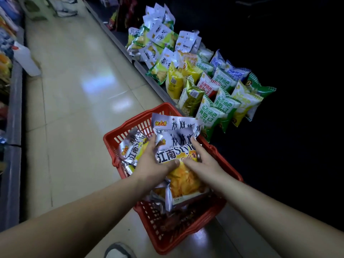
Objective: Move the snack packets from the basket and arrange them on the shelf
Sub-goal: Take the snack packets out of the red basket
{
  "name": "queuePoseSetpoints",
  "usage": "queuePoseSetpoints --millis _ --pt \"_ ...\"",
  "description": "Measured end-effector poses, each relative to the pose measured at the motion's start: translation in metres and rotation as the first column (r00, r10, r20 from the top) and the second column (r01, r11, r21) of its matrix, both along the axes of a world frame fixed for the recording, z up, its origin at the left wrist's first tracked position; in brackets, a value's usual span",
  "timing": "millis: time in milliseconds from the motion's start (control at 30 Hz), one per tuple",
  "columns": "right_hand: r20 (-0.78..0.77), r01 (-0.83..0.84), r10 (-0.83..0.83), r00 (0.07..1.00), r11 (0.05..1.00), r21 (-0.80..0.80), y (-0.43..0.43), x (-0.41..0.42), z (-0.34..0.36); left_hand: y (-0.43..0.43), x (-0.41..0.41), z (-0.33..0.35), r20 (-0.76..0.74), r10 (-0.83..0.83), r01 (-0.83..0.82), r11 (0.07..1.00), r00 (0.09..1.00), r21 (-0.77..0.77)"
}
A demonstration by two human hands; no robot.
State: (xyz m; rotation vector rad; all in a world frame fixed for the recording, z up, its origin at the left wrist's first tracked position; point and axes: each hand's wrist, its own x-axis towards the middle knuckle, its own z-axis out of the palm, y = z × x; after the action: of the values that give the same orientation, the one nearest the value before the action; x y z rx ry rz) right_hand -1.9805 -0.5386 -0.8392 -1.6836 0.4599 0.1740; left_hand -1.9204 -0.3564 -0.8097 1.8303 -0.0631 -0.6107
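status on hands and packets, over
Left hand and right hand both grip the top chip packet over the red basket. More packets under it. Shelf partly stocked, nothing between.

The pale tiled floor (74, 108) bears a red basket (134, 121) near, just beside the low dark shelf (119, 43) on the right, where snack packets (204, 86) lie crowded together.
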Motion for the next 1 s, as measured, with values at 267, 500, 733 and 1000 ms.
queuePoseSetpoints --millis 267,500,733,1000 --pt "0.134 0.109 -0.11 0.985 0.994 0.016 -0.03 -0.054 0.107 -0.039 -0.052 0.094 0.343 -0.109 0.112 0.994 0.933 0.012" --pt "0.166 0.394 -0.365 0.916 0.897 -0.199 -0.076 -0.208 0.16 -0.121 -0.141 0.135 0.118 -0.445 0.459 0.872 0.888 -0.169" --pt "0.028 0.667 -0.675 0.738 0.721 -0.188 -0.136 -0.348 0.114 -0.224 -0.254 0.074 0.023 -0.597 0.586 0.779 0.802 -0.225" --pt "0.063 0.718 -0.78 0.622 0.537 -0.442 -0.248 -0.45 0.089 -0.356 -0.355 0.018 0.009 -0.686 0.654 0.69 0.727 -0.311"
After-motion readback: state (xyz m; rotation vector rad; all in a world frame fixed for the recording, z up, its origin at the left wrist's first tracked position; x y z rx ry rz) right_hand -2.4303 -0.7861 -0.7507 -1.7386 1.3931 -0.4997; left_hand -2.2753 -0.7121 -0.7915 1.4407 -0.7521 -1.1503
